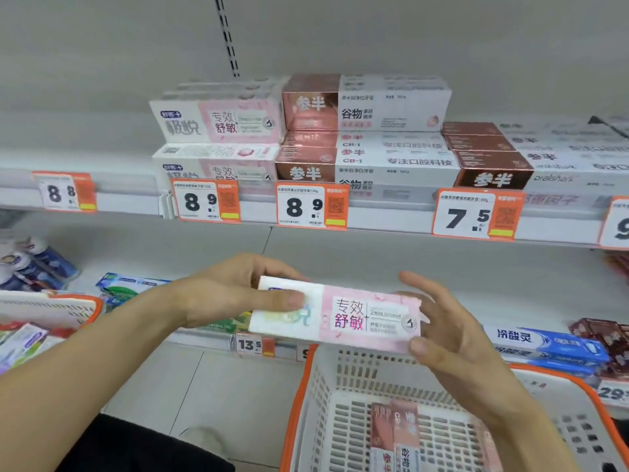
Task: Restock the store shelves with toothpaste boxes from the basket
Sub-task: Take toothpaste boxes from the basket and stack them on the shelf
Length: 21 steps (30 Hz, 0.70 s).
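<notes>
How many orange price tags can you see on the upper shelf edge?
5: far left tag, two 8.9 tags, the 7.5 tag, and one cut off at the right edge. More may lie outside the frame.

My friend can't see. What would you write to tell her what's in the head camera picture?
Two hands, left hand and right hand, hold a pink and white toothpaste box by its ends over a white basket with an orange rim. Matching boxes are stacked on the shelf above.
</notes>
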Tool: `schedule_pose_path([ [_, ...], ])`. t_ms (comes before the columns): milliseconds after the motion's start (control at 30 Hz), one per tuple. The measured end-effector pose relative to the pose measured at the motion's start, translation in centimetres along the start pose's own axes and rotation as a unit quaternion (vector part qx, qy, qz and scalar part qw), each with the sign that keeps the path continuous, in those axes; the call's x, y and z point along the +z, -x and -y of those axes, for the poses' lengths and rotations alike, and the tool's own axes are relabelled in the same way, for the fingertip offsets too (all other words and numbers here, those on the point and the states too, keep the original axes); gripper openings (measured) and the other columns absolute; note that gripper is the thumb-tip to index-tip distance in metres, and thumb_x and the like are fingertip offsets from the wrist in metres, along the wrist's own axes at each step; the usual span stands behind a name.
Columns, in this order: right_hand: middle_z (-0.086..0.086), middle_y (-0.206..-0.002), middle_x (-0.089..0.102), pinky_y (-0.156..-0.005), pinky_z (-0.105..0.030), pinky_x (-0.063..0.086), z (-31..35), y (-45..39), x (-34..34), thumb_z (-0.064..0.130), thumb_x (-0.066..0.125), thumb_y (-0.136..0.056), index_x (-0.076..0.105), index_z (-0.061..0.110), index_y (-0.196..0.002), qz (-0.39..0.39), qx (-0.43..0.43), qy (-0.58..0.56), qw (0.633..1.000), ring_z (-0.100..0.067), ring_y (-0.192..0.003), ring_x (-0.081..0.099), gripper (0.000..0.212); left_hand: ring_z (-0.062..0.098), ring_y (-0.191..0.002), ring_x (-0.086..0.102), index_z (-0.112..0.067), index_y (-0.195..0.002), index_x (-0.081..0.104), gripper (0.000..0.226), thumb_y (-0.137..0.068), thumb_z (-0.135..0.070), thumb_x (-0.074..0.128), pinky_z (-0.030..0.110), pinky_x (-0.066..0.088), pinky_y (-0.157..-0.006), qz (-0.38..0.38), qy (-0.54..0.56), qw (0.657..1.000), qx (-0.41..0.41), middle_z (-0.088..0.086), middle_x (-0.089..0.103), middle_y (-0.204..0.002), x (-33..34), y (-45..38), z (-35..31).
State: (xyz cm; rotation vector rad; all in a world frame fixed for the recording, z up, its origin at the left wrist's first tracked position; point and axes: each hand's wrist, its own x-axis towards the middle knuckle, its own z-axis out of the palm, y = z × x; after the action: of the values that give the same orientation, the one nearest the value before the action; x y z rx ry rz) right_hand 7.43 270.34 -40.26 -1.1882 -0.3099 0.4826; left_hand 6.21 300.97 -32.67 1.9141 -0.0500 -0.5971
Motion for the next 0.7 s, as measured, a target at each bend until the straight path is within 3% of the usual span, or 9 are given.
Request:
schedule_pose_path([
  [67,-0.015,-0.128,0.064,-0.082,-0.036,0.057,1.0,-0.2,0.9,0.032,0.092,-0.068,0.063,0.023,-0.130,0.007,0.017,0.060,0.998,-0.036,-0.109,0.066,0.069,0.016,-0.085,0.072,-0.016,-0.112,0.073,0.038,-0.075,-0.021,0.074,0.023,0.057,-0.071,-0.059,0.044,0.997,0.038,0.007,0.078,-0.101,-0.6,0.3,-0.2],
  [200,-0.003,-0.117,0.073,-0.075,-0.030,0.058,3.3,-1.7,4.0,0.018,0.086,-0.071,0.072,0.033,-0.111,0.011,-0.002,0.199,0.980,-0.025,-0.100,0.072,0.044,0.018,-0.077,0.073,-0.014,-0.116,0.065,0.053,-0.065,-0.012,0.079,0.025,0.059,-0.067,-0.166,0.134,0.969,0.125,0.010,0.077,-0.091,-1.2,0.7,-1.1],
  [300,0.005,-0.108,0.075,-0.078,-0.030,0.060,5.3,-3.9,7.0,0.025,0.083,-0.064,0.073,0.035,-0.103,-0.034,-0.077,0.234,0.969,-0.019,-0.096,0.073,0.041,0.009,-0.075,0.073,-0.014,-0.108,0.065,0.055,-0.058,-0.019,0.088,0.020,0.057,-0.066,-0.311,0.168,0.911,0.214,-0.001,0.078,-0.087,-2.1,0.6,-1.9],
  [367,0.011,-0.105,0.075,-0.081,-0.025,0.059,7.2,-5.8,8.9,0.020,0.084,-0.067,0.073,0.034,-0.101,-0.054,-0.140,0.269,0.951,-0.012,-0.095,0.073,0.039,0.003,-0.078,0.071,-0.018,-0.104,0.067,0.046,-0.065,-0.027,0.088,0.016,0.055,-0.066,-0.404,0.155,0.862,0.262,-0.006,0.078,-0.089,-3.1,0.9,-2.3],
  [433,0.016,-0.106,0.073,-0.084,-0.018,0.055,9.4,-8.0,10.9,0.016,0.085,-0.074,0.069,0.034,-0.109,-0.054,-0.204,0.346,0.914,-0.005,-0.096,0.070,0.042,0.002,-0.082,0.068,-0.025,-0.107,0.068,0.029,-0.082,-0.037,0.077,0.016,0.055,-0.067,-0.479,0.095,0.821,0.294,-0.006,0.075,-0.095,-4.4,1.5,-2.6],
  [567,0.018,-0.117,0.066,-0.090,-0.014,0.048,12.6,-13.3,14.5,0.027,0.080,-0.084,0.062,0.026,-0.126,-0.038,-0.316,0.504,0.803,-0.001,-0.104,0.063,0.046,0.007,-0.102,0.058,-0.035,-0.115,0.062,0.029,-0.095,-0.056,0.055,0.018,0.045,-0.092,-0.594,-0.054,0.751,0.284,-0.009,0.063,-0.113,-8.8,1.5,-1.5],
  [633,0.013,-0.121,0.062,-0.096,-0.015,0.042,13.1,-16.3,15.9,0.028,0.077,-0.086,0.060,0.022,-0.131,-0.031,-0.348,0.557,0.753,-0.004,-0.111,0.057,0.048,-0.001,-0.104,0.049,-0.030,-0.120,0.063,0.036,-0.097,-0.054,0.049,0.006,0.037,-0.090,-0.624,-0.076,0.734,0.257,-0.009,0.058,-0.117,-11.1,1.3,-0.8],
  [700,0.009,-0.123,0.059,-0.102,-0.023,0.039,12.6,-18.9,16.5,0.026,0.075,-0.088,0.058,0.016,-0.133,-0.029,-0.362,0.596,0.717,-0.012,-0.118,0.049,0.050,-0.004,-0.110,0.046,-0.026,-0.130,0.062,0.041,-0.100,-0.051,0.046,0.003,0.034,-0.090,-0.621,-0.081,0.742,0.239,-0.008,0.058,-0.126,-12.8,0.8,0.1],
])
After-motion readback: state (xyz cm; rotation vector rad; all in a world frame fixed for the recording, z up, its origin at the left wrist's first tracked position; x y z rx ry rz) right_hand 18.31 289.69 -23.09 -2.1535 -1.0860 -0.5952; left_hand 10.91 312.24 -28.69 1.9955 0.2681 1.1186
